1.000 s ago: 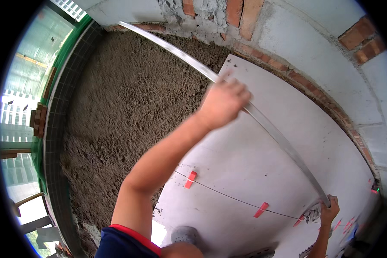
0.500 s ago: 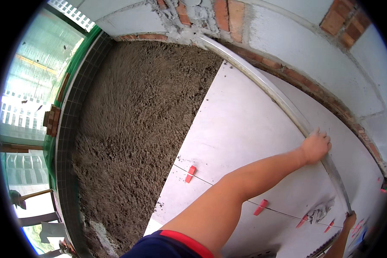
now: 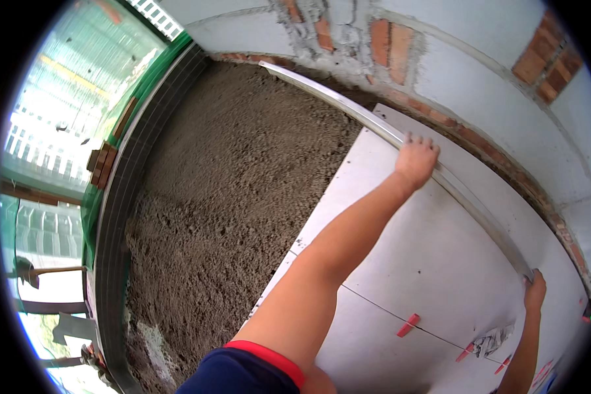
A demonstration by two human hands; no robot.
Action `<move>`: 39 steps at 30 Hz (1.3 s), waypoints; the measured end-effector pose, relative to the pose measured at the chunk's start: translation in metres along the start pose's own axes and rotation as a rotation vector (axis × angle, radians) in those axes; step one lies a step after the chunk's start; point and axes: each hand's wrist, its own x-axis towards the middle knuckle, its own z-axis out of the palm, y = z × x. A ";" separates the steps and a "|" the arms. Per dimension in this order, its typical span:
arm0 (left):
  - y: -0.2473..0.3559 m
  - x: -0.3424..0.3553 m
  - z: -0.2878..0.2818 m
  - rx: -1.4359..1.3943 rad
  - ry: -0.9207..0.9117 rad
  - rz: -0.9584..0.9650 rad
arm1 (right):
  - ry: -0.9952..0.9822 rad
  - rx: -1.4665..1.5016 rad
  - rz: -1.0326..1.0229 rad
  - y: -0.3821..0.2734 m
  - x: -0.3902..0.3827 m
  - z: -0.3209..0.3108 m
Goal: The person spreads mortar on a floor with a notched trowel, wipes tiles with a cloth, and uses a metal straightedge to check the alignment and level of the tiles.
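A long metal straightedge (image 3: 338, 100) spans from the dark sandy mortar bed (image 3: 223, 184) across large white floor tiles (image 3: 414, 256), near the wall. My left hand (image 3: 417, 161) is closed around its middle, above the tiles. Farther right, my right hand (image 3: 535, 289) grips its near end. The far left end of the bar lies over the mortar by the wall's foot. Whether the bar rests on the tiles or is held slightly above them I cannot tell.
Red wedges (image 3: 408, 326) sit along the tile joint, beside a crumpled grey piece of plastic or cloth (image 3: 492, 341). A dark tiled curb (image 3: 115, 217) bounds the mortar on the left. Behind stands a block wall (image 3: 466, 92) with exposed bricks. A mallet (image 3: 29, 271) is at far left.
The straightedge has slid left, its far end now over the mortar. Both hands have travelled with it, the left one leftward and away from me. The view has shifted a little.
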 end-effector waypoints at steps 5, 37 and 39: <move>-0.068 -0.040 -0.045 0.100 -0.079 -0.160 | -0.088 0.138 -0.140 -0.128 0.017 0.003; -0.134 -0.311 -0.301 0.475 0.364 -0.223 | -0.565 0.385 -0.644 -0.413 -0.071 -0.097; -0.130 -0.306 -0.348 0.560 0.433 -0.151 | -0.792 0.507 -0.789 -0.449 -0.077 -0.131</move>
